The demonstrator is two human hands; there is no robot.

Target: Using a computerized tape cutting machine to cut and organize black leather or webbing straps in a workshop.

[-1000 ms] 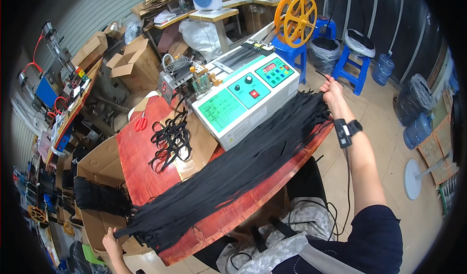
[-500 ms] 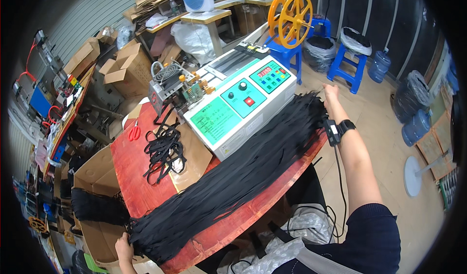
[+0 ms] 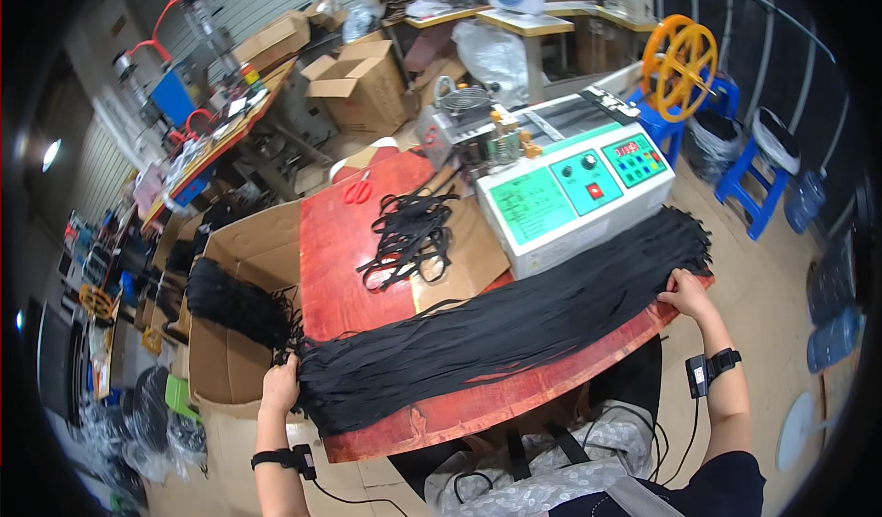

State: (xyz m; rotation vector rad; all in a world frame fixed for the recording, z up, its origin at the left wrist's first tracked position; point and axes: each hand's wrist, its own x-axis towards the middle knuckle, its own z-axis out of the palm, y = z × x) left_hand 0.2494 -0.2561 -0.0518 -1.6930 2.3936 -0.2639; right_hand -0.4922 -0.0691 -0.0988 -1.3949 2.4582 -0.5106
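A long, thick bundle of black fabric strips (image 3: 496, 324) lies across the front of a red wooden tabletop (image 3: 335, 278). At its left end my left hand (image 3: 280, 384) has its fingers curled around the strip ends. My right hand (image 3: 687, 292) is closed at the near edge of the right end, thumb and fingers against the strips. Just behind the bundle stands a white strip-cutting machine (image 3: 551, 251) with green panels and a lit display. A tangle of narrow black straps (image 3: 411, 232) rests left of the machine, on brown cardboard.
Red-handled scissors (image 3: 358, 189) lie at the table's far left. Against the table's left side is an open cardboard box (image 3: 225, 361), with another black bundle (image 3: 241, 301) over its edge. Yellow reels (image 3: 687, 67) and a blue stool (image 3: 758, 186) stand beyond the machine.
My right hand has come from beyond the bundle's right end to its near edge. My left hand stays at the left end. The view has turned left.
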